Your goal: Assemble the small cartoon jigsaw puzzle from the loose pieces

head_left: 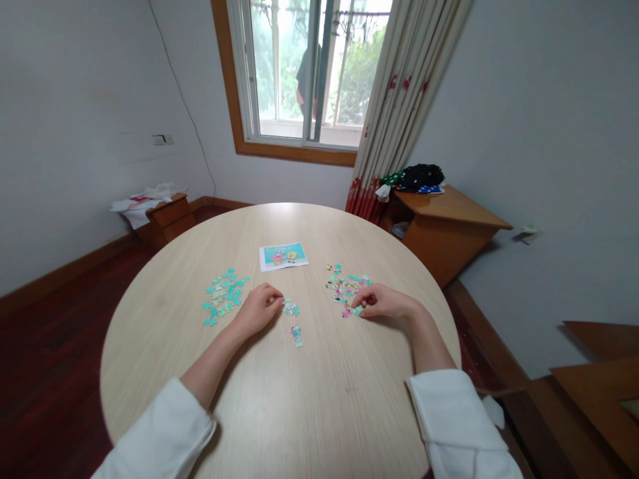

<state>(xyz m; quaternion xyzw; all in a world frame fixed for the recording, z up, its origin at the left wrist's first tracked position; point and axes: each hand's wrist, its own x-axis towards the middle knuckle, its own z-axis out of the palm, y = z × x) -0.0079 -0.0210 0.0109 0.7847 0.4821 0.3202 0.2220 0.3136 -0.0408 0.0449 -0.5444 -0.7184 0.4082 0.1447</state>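
My left hand (258, 309) rests on the table with thumb and fingers pinched. Its fingertips are at the left edge of a small joined cluster of jigsaw pieces (291, 307); whether a piece is between them is too small to tell. Nearer to me lies a second small joined group (297, 335), pink and teal. My right hand (385, 301) reaches into a loose pile of multicoloured jigsaw pieces (344, 286), its fingers curled down on a teal piece (357, 310) at the near edge. Left of my left hand spreads another pile of mostly teal pieces (223, 295).
A printed picture card (284, 256) with cartoon figures lies towards the back of the round wooden table (319, 412). Behind are a window (309, 73), a curtain (399, 93) and a wooden desk (454, 206) with cloths. A person (303, 80) is partly visible outside.
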